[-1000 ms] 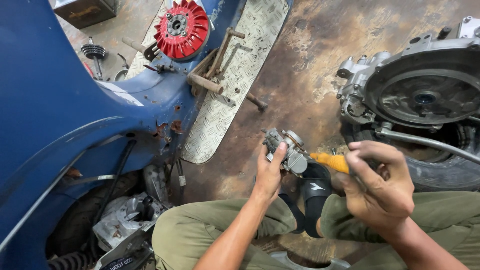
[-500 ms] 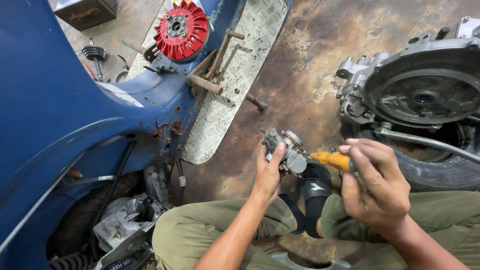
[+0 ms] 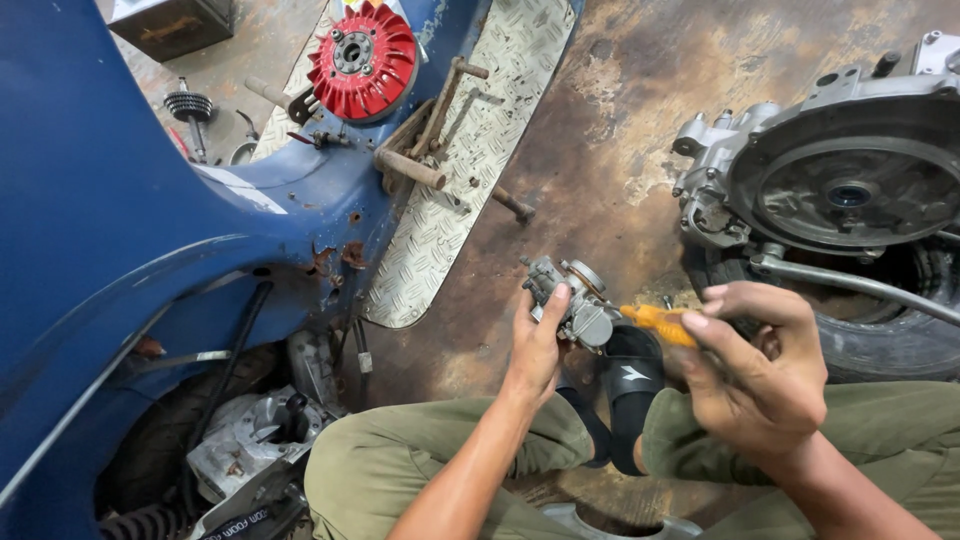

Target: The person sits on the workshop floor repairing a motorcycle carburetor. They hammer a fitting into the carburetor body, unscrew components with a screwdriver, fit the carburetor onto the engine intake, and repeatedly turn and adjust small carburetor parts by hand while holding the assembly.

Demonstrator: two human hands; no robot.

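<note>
grey metal carburettor (image 3: 568, 298) worked on with an orange-handled screwdriver (image 3: 655, 324) beside a stripped blue scooter body (image 3: 130, 200).

the left hand (image 3: 535, 345) was closed around the carburettor, holding it in the air above the knees and the stained concrete floor (image 3: 600, 130), while the right hand (image 3: 755, 375) was curled loosely about the screwdriver handle, its tip set against the part. with nothing under the carburettor but a black sandal (image 3: 630, 385), a slip of the tip seemed likely to jab the left thumb, and any small screw worked loose could drop and roll away across the floor. the engine casing (image 3: 830, 170) on its tyre (image 3: 880, 340) sat near the right elbow, close enough to knock.
</note>
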